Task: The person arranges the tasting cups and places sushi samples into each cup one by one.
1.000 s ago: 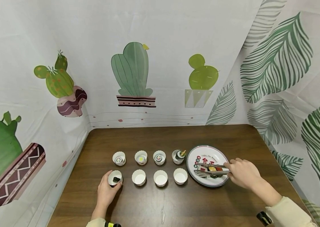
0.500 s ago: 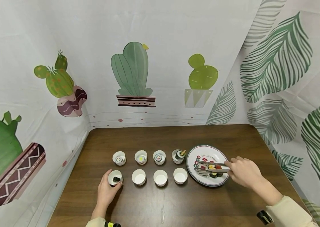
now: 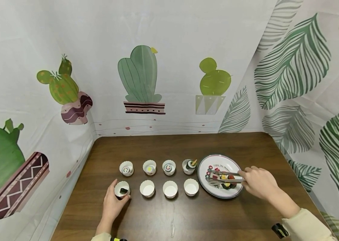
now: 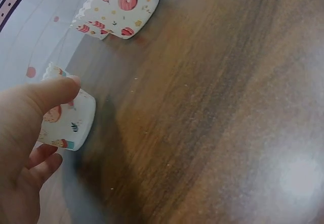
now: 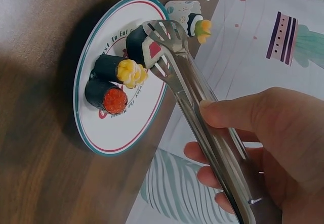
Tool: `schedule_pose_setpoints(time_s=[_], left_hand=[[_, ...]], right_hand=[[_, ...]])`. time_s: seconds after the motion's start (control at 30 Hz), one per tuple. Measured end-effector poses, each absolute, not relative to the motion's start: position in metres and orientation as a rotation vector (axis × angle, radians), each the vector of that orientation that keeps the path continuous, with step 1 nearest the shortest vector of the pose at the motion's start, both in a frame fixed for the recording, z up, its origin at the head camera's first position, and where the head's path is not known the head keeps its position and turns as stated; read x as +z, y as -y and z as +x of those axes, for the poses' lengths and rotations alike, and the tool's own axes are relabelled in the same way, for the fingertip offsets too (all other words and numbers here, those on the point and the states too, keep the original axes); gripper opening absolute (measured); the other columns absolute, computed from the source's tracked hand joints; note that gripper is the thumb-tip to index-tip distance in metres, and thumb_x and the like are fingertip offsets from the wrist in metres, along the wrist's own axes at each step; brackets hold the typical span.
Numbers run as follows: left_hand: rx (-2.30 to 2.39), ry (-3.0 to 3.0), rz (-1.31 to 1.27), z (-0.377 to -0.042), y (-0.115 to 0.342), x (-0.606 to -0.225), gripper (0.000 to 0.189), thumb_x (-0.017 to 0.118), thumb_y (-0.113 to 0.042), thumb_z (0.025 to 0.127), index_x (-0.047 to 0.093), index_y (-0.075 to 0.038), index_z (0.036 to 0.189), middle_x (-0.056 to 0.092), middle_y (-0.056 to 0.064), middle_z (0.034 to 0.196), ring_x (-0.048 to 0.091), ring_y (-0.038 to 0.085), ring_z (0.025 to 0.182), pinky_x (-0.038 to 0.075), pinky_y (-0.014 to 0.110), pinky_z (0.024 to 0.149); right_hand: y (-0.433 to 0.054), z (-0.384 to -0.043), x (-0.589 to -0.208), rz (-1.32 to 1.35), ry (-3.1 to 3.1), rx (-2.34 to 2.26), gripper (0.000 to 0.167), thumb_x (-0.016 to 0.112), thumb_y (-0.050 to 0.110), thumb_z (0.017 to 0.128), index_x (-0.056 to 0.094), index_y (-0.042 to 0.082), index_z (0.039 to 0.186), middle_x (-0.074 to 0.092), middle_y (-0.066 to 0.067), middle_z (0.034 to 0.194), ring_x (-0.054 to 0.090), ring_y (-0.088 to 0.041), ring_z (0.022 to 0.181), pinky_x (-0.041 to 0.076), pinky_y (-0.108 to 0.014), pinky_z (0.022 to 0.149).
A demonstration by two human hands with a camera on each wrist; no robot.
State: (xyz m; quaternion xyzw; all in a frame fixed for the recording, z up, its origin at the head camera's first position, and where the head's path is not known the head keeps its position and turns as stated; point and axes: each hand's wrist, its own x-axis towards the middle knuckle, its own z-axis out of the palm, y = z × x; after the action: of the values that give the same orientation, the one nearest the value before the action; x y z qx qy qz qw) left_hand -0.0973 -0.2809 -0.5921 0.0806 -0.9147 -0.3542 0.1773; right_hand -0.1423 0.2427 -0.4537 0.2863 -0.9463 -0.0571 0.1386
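Note:
My right hand (image 3: pixel 259 182) grips metal tongs (image 5: pixel 212 148), with the thumb pressed along one arm. The slotted tips lie at a triangular sushi piece (image 5: pixel 153 53) with a pink centre on the round plate (image 5: pixel 98 135); whether they squeeze it I cannot tell. Beside it lie a yellow-topped roll (image 5: pixel 132 74) and a roll topped with red roe (image 5: pixel 115 100). My left hand (image 3: pixel 111 205) curls thumb and fingers round a white scalloped paper cup (image 4: pixel 76 128) at the front left. A dark-wrapped piece (image 3: pixel 123 190) sits in that cup.
Behind stands a row of cups: three hold round roll pieces (image 3: pixel 126 170), and one at the right holds a taller hand roll (image 3: pixel 191 164). Three front cups (image 3: pixel 170 184) show white insides. The brown table (image 3: pixel 175 147) meets a patterned cloth (image 3: pixel 181 83).
The tongs have shifted and turned slightly over the plate, and more of the yellow and red-topped rolls shows. My left hand stays at its cup.

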Motion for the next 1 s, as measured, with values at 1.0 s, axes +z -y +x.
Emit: schedule_pose_setpoints(time_s=[1.0], left_hand=[[-0.980, 2.543, 0.018, -0.108, 0.252, -0.547, 0.079, 0.084, -0.015, 0.062, 0.046, -0.009, 0.131, 0.049, 0.011, 0.128, 0.048, 0.030, 0.117, 0.040, 0.048, 0.092]], right_hand=[[-0.240, -0.144, -0.446, 0.829, 2.695, -0.120, 0.030, 0.073, 0.017, 0.063, 0.070, 0.009, 0.092, 0.059, -0.004, 0.070, 0.056, -0.024, 0.062, 0.044, -0.034, 0.049]])
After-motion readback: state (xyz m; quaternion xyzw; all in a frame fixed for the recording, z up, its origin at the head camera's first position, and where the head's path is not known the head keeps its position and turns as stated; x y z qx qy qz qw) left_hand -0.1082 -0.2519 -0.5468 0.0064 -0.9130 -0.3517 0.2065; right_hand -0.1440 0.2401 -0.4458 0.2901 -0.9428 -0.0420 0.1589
